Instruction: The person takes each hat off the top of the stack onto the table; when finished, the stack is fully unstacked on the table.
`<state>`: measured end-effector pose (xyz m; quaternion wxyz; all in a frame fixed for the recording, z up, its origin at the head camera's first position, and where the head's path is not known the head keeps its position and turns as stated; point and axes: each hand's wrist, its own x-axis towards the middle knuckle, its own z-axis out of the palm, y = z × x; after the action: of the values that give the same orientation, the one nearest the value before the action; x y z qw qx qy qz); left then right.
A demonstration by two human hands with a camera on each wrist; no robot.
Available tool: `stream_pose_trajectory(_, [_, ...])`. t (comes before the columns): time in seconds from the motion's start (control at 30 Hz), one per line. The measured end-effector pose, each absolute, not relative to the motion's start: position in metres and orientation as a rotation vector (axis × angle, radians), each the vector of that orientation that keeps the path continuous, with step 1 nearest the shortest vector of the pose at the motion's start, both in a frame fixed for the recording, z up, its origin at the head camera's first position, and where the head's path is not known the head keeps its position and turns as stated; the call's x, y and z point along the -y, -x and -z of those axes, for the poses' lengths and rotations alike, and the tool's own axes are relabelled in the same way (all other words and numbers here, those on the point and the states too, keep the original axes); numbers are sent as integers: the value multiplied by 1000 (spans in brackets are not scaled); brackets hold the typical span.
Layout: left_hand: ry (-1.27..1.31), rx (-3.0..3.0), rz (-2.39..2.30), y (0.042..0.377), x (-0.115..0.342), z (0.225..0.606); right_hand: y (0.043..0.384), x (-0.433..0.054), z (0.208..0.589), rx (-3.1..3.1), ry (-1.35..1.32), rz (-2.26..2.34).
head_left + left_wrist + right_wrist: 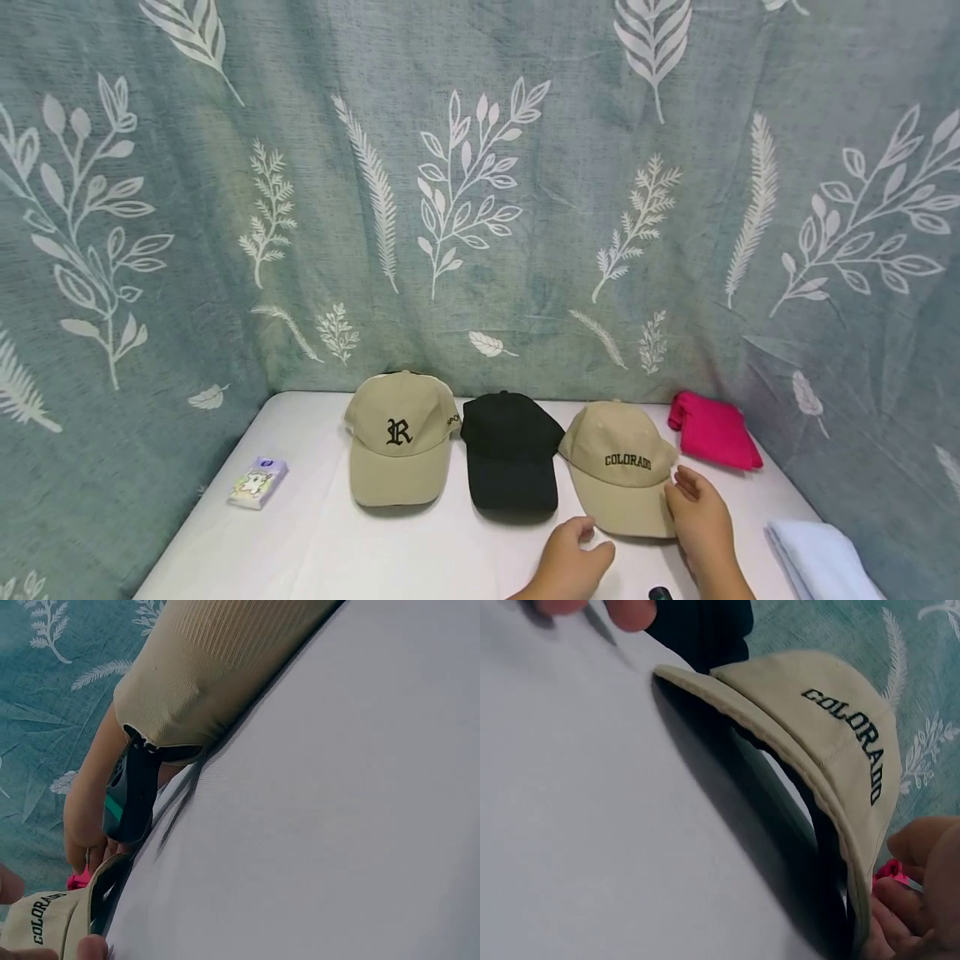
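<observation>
A beige baseball cap lettered COLORADO sits on the white table, its brim toward me. Beside the brim's right edge is my right hand, its fingers loosely bent; the right wrist view shows the fingers right at the cap's edge, and contact is hard to judge. My left hand stays just off the brim's front left, thumb and fingers apart with nothing between them. A black cap stands to the left of the lettered one, and a beige cap with an R farther left.
Folded pink cloth lies behind my right hand. Light blue folded cloth is at the right edge, a small tissue pack at the left. Patterned green curtains enclose the table.
</observation>
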<state>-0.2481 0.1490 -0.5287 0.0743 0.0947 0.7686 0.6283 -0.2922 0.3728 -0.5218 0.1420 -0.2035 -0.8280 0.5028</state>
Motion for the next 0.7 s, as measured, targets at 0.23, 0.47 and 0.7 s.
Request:
stream_pose_trajectory(0.23, [-273,-2282,-1855,237,-126,523,285,-349,511,2376,570,-1359])
stream_pose_trajectory(0.47, [-333,-2296,-1843,234,-98,516,283,-310,500,2400,375,-1319])
stream_pose_trajectory(0.7, [-313,-2269,-1870,233,-67,512,286,-271,494,2424,158,-1333])
